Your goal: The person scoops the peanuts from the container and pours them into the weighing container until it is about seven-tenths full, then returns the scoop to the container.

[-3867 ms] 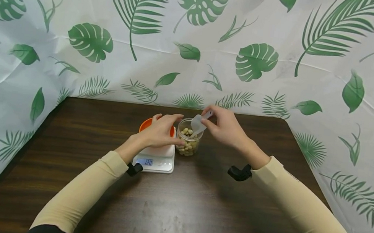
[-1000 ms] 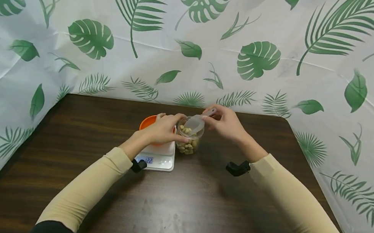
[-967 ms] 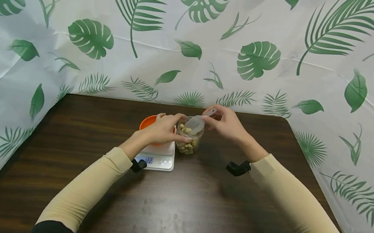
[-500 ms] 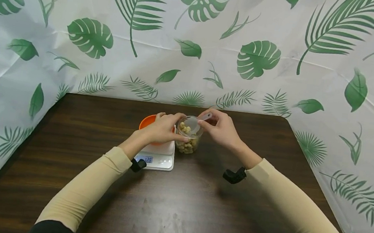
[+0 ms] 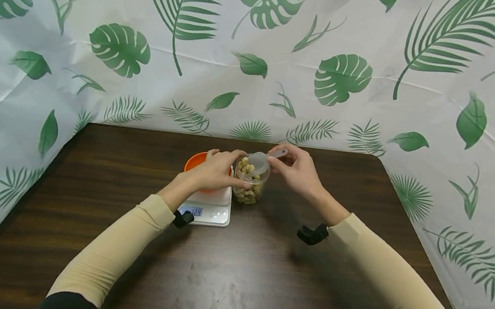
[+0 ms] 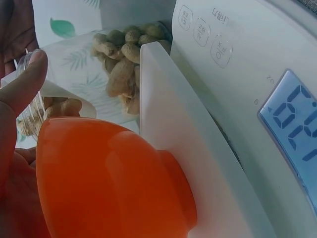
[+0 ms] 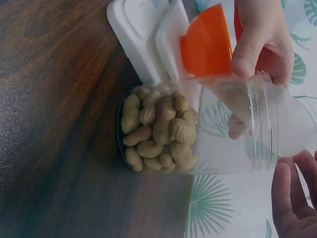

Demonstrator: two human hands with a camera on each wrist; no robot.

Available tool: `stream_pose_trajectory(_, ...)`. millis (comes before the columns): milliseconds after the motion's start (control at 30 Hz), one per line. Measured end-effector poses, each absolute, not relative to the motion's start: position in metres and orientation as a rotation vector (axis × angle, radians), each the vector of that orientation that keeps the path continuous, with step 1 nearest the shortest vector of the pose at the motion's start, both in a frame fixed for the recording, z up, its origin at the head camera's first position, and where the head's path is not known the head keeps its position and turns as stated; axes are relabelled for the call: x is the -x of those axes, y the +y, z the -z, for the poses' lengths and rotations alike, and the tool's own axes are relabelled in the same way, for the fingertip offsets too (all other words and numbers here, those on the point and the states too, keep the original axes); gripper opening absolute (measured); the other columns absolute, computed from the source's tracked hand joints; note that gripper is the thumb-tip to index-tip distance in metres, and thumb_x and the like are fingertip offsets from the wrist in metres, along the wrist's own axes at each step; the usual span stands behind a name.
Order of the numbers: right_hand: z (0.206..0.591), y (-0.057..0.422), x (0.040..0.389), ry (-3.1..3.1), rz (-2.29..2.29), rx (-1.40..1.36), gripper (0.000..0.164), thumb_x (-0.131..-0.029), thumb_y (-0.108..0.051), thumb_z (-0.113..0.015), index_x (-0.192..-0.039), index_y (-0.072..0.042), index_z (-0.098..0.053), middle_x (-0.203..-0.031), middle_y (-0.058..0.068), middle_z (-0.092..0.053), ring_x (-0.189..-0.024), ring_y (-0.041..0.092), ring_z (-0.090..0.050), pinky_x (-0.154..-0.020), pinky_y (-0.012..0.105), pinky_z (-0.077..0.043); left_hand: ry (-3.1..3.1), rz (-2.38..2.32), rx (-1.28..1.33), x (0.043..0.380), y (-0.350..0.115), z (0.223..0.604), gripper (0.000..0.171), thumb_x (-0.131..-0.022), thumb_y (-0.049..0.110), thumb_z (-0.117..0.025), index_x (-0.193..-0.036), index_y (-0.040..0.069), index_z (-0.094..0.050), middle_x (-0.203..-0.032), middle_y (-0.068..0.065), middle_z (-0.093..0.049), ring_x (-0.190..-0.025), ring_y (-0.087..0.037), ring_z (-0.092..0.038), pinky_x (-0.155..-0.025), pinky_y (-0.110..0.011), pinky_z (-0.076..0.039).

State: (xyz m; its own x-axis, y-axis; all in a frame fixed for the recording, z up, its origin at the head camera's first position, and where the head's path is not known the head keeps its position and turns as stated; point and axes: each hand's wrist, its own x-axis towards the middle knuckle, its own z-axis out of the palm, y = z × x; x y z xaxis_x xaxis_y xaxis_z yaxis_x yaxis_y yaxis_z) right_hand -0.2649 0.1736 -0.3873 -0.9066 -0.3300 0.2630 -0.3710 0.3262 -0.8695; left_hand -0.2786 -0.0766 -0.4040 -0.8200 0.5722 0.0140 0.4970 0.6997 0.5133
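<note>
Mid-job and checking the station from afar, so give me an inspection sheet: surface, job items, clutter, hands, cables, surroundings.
Surface: dark wood-grain table, pale marks toward the near edge.
Job items: clear jar upright on the table, partly filled with peanuts; orange bowl on the white scale beside it, display lit; translucent scoop tilted at the jar's mouth, its load hard to judge.
Clutter: nothing seen.
Left hand: grips the jar near its rim.
Right hand: pinches the scoop's handle.
Cables: nothing seen.
Surroundings: creased white backdrop with green leaf print.
</note>
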Motion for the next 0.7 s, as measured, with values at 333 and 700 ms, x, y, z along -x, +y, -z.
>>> stream_pose_trajectory(333, 0.396, 0.182, 0.265, -2.513, -1.712, -0.598, 0.022, -0.101, -0.015, -0.068, -0.116, 0.001, -0.069, -0.106, 0.016, -0.069, -0.087, 0.018, -0.067, -0.074, 0.030, -0.058, 2.753, -0.776, -0.880, 0.277, -0.077, 0.404, 0.084, -0.090, 0.050, -0.078, -0.153, 0.007, -0.043, -0.140, -0.010, -0.061, -0.129, -0.025, -0.053, -0.115, -0.061, -0.015)
stream_pose_trajectory(700, 0.402, 0.185, 0.265, -2.439, -1.782, -0.588, 0.023, -0.101, -0.013, -0.068, -0.116, 0.004, -0.068, -0.106, 0.018, -0.068, -0.090, 0.031, -0.068, -0.077, 0.031, -0.058, 2.761, -0.775, -0.886, 0.276, -0.077, 0.402, 0.083, -0.090, 0.049, -0.078, -0.152, 0.008, -0.043, -0.138, -0.009, -0.062, -0.129, -0.024, -0.053, -0.114, -0.060, -0.015)
